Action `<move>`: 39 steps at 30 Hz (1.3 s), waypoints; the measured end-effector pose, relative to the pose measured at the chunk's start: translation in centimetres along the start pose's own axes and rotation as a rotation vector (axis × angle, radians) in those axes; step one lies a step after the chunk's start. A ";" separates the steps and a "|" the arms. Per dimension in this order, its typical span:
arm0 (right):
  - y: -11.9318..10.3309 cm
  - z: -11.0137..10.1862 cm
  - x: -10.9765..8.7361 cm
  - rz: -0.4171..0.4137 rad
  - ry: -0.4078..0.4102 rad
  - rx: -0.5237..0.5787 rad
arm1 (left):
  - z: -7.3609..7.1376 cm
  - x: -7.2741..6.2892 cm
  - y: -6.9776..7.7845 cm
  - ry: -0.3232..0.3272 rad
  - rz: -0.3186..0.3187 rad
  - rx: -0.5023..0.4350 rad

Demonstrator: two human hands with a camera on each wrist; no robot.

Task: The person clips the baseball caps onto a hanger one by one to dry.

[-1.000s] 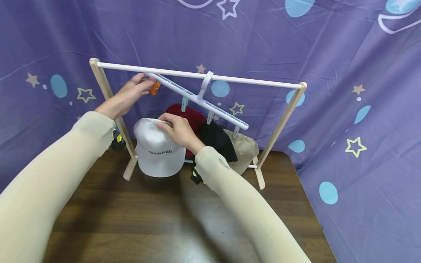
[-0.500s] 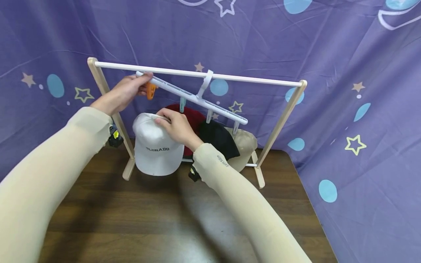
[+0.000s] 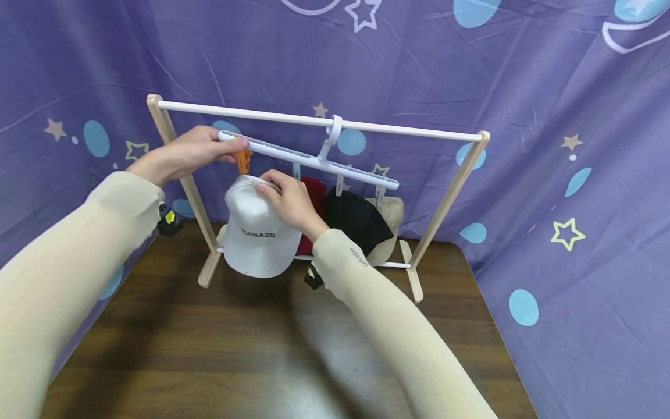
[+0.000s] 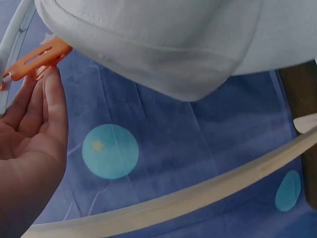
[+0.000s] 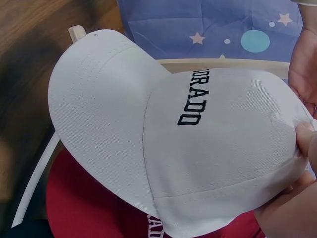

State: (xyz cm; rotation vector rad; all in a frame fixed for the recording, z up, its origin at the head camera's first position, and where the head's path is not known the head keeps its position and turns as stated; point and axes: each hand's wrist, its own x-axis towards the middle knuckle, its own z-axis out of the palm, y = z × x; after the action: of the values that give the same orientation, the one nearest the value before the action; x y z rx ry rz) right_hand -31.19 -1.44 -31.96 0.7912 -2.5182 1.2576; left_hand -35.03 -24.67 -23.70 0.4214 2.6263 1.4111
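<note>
My left hand (image 3: 196, 150) pinches an orange clip (image 3: 243, 161) at the left end of the white hanger (image 3: 285, 153), the thumb lying over the bar. In the left wrist view, its fingertips press against the clip (image 4: 40, 59). Just below the clip, my right hand (image 3: 289, 201) grips the crown of a white baseball cap (image 3: 256, 224) with dark lettering. The clip's lower end is right at the top of the cap. The cap's brim (image 5: 94, 109) points down, as the right wrist view shows.
The hanger hooks on the white rail of a wooden rack (image 3: 447, 195). A dark red cap (image 3: 315, 192), a black cap (image 3: 356, 218) and a beige cap (image 3: 391, 215) hang behind and to the right. Below is a brown wooden table (image 3: 251, 343); a purple curtain (image 3: 534, 145) stands behind.
My left hand has drawn the hanger's left end down, so the bar slants less and its right end sits higher. The orange clip has come down to the white cap's top.
</note>
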 end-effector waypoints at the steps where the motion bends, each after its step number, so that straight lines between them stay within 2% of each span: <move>1: 0.1 0.0 0.0 0.001 -0.002 0.002 | -0.1 -0.1 0.1 -0.001 -0.002 0.035; 6: 0.3 -0.2 -0.1 -0.001 -0.014 0.002 | -0.4 -0.5 0.7 -0.001 0.031 0.165; 15: 0.4 -0.6 -0.1 -0.019 -0.034 0.018 | -0.6 -0.6 0.9 0.023 0.081 0.250; 23: 0.8 -0.5 -0.1 -0.058 -0.040 -0.016 | -0.5 -0.8 1.2 -0.017 0.084 0.226; 31: 0.8 -0.5 0.1 -0.105 -0.100 -0.015 | -0.3 -0.6 1.3 -0.055 0.094 0.193; 39: 0.7 -0.3 0.3 -0.089 -0.046 -0.042 | 0.0 -0.7 1.1 -0.071 0.089 0.180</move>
State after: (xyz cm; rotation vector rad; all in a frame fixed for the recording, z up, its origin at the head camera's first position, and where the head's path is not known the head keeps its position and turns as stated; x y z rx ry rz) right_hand -31.82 -0.94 -32.14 0.9209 -2.5059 1.1680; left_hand -34.14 -24.30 -22.78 0.6044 2.7177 1.1629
